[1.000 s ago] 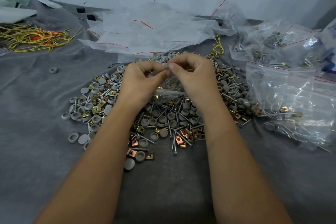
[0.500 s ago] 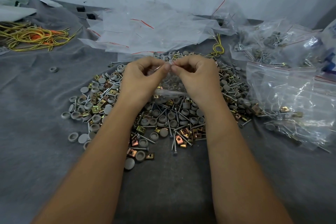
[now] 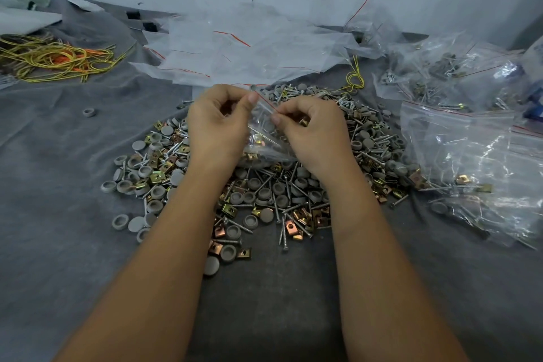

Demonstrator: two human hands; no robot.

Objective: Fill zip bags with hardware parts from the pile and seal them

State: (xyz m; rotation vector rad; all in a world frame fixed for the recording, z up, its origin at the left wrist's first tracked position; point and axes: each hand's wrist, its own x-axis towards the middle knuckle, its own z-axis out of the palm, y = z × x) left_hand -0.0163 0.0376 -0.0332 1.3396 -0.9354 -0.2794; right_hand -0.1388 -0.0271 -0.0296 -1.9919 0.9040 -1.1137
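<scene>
A small clear zip bag [image 3: 264, 138] with a red seal line hangs between my hands over the pile, holding screws and brass clips. My left hand [image 3: 217, 126] pinches its top edge at the left between thumb and fingers. My right hand [image 3: 314, 132] pinches the same edge a little lower on the right. The pile of hardware parts [image 3: 264, 194], made of grey round caps, silver screws and brass square clips, spreads over the grey cloth under and around both wrists.
Empty clear zip bags [image 3: 235, 53] lie heaped behind the pile. Filled bags [image 3: 476, 156] crowd the right side. Yellow and orange cords [image 3: 55, 59] lie at the far left. A lone grey cap [image 3: 88, 112] sits apart on the cloth. A white wall stands behind.
My hands have drawn slightly apart along the bag's top edge, the right one sliding to the right and down, so the red seal line now shows between them.
</scene>
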